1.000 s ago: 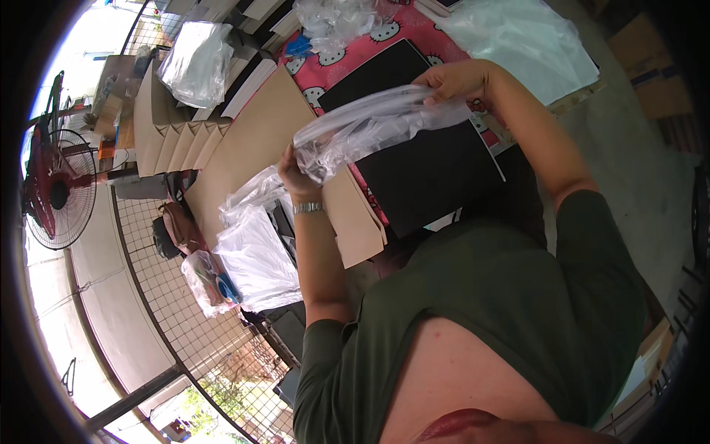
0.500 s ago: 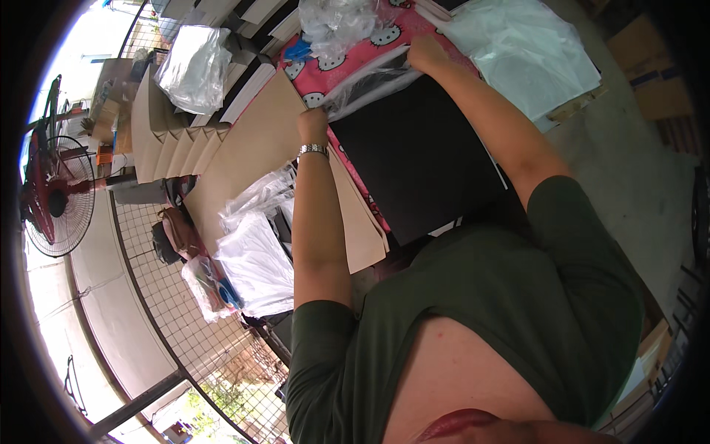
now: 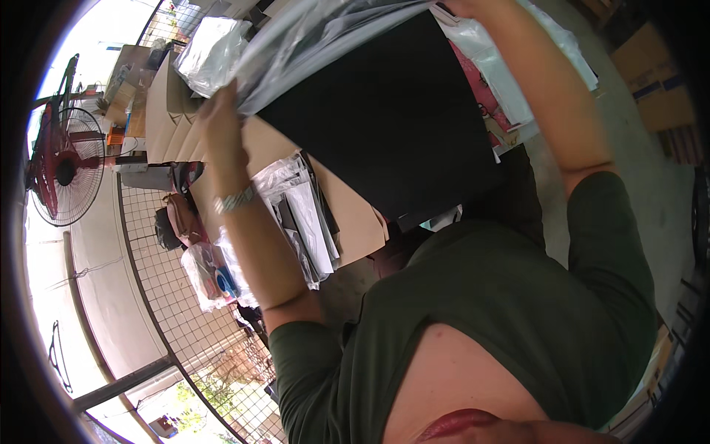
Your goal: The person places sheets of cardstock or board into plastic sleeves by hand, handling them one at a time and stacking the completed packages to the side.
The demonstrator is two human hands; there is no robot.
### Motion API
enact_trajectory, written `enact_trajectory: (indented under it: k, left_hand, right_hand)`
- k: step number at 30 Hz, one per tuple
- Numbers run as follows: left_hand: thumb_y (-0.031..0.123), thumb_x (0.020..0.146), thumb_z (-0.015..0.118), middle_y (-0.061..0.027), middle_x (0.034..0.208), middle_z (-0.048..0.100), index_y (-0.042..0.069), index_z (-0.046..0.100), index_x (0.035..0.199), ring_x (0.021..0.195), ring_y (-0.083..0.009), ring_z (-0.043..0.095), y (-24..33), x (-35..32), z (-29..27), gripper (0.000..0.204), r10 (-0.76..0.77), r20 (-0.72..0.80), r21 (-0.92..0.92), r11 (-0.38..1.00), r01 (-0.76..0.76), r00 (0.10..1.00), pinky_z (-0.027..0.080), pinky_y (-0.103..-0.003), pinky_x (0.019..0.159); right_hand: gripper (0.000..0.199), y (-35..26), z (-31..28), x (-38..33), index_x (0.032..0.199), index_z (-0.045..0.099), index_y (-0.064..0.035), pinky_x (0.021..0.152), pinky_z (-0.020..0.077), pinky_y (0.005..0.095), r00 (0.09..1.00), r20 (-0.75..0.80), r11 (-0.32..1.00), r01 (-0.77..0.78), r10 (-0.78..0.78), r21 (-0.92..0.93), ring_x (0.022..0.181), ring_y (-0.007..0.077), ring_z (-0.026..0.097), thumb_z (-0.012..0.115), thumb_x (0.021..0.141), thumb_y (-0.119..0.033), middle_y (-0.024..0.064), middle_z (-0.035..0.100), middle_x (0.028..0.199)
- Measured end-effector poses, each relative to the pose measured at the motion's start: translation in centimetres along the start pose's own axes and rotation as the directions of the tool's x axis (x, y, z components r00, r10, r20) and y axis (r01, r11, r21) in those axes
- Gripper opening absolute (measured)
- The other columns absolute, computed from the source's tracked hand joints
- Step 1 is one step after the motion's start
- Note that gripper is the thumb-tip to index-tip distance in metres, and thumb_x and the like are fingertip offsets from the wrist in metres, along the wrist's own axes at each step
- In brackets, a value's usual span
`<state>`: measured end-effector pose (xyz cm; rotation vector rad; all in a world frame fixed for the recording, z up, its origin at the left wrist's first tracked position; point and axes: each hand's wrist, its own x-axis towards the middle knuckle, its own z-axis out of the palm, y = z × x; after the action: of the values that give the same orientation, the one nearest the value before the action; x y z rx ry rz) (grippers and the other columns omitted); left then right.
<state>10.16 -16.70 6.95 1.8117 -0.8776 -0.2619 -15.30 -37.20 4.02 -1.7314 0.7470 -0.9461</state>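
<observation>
A large flat black sheet (image 3: 384, 118) is tilted up before me, its lower edge near my body. Along its far edge runs a see-through plastic bag (image 3: 318, 52), stretched between my two hands. My left hand (image 3: 222, 115), smeared by motion, is closed on the bag's left end. At the top rim my right hand (image 3: 464, 7) pinches the other end, its fingers partly cut off by the picture. Whether the sheet sits inside the bag I cannot tell. Beneath it lies a brown cardboard sheet (image 3: 351, 222).
Several plastic-wrapped pieces (image 3: 307, 214) lie left of the black sheet. Farther left are folded brown boards (image 3: 170, 126), a plastic bundle (image 3: 211, 55) and a standing fan (image 3: 66, 166). White plastic (image 3: 488, 66) covers the right side, with cardboard boxes (image 3: 651, 81) beyond.
Both hands have risen and spread apart, the left going left, the right up and right. The black sheet and bag have lifted with them, uncovering more of the wrapped pieces.
</observation>
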Motion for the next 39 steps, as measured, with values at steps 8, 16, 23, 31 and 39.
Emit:
enact_trajectory:
  k: [8, 16, 23, 31, 39]
  left_hand:
    - [0.005, 0.084, 0.052, -0.0166, 0.105, 0.059, -0.004, 0.056, 0.106, 0.098, -0.0241, 0.058, 0.7, -7.0, -12.0, 0.025, -0.125, 0.462, -0.585, 0.702, 0.407, 0.878, 0.047, -0.037, 0.089]
    - [0.028, 0.086, 0.054, -0.0093, 0.124, 0.052, 0.008, 0.048, 0.123, 0.112, -0.0237, 0.05, -7.1, -7.9, -9.0, 0.042, -0.167, 0.649, -0.46, 0.691, 0.558, 0.742, 0.04, -0.042, 0.097]
    - [0.02, 0.088, 0.048, -0.0039, 0.102, 0.06, 0.01, 0.054, 0.109, 0.085, -0.0171, 0.055, -26.4, -15.7, -2.4, 0.024, -0.295, 0.787, -0.424, 0.378, 0.823, 0.541, 0.044, -0.033, 0.07]
    - [0.025, 0.092, 0.046, -0.0023, 0.089, 0.061, 0.007, 0.058, 0.095, 0.07, -0.0123, 0.053, -21.3, -20.9, 3.3, 0.021, -0.495, 0.416, -0.767, 0.261, 0.587, 0.763, 0.041, -0.028, 0.061]
    - [0.019, 0.091, 0.051, -0.0074, 0.085, 0.058, -0.001, 0.053, 0.102, 0.08, -0.0153, 0.054, -23.1, -23.9, 1.9, 0.022, -0.411, 0.304, -0.118, 0.879, 0.462, 0.86, 0.04, -0.029, 0.075]
  right_hand:
    - [0.021, -10.1, -1.8, -11.6, 0.102, 0.054, 0.0036, 0.068, 0.0478, 0.0225, 0.902, 0.361, 0.643, -0.423, 0.235, 0.639, 0.077, 0.0124, 0.058, 0.055, 0.081, 0.002, 0.0037, 0.057, 0.082]
    - [0.027, 2.3, 0.5, -15.4, 0.109, 0.053, 0.0005, 0.077, 0.0494, 0.0301, 0.956, 0.28, 0.545, -0.282, 0.09, 0.79, 0.083, 0.0129, 0.058, 0.057, 0.082, -0.002, 0.0038, 0.058, 0.095]
    - [0.024, 17.6, 2.5, -21.9, 0.106, 0.055, -0.003, 0.081, 0.0451, 0.03, 0.837, 0.418, 0.431, -0.543, 0.354, 0.721, 0.088, 0.0154, 0.057, 0.053, 0.083, 0.001, 0.0046, 0.059, 0.098]
    - [0.007, 16.4, 2.5, -22.2, 0.091, 0.055, -0.0026, 0.068, 0.0421, 0.0228, 0.879, 0.326, 0.798, -0.461, 0.349, 0.389, 0.077, 0.0093, 0.055, 0.054, 0.085, -0.006, -0.0001, 0.058, 0.083]
    - [0.016, 11.8, 5.7, -22.8, 0.086, 0.044, -0.002, 0.043, 0.0366, 0.0268, 0.838, 0.346, 0.899, -0.339, 0.423, -0.278, 0.044, 0.0107, 0.048, 0.053, 0.088, -0.015, 0.0028, 0.047, 0.056]
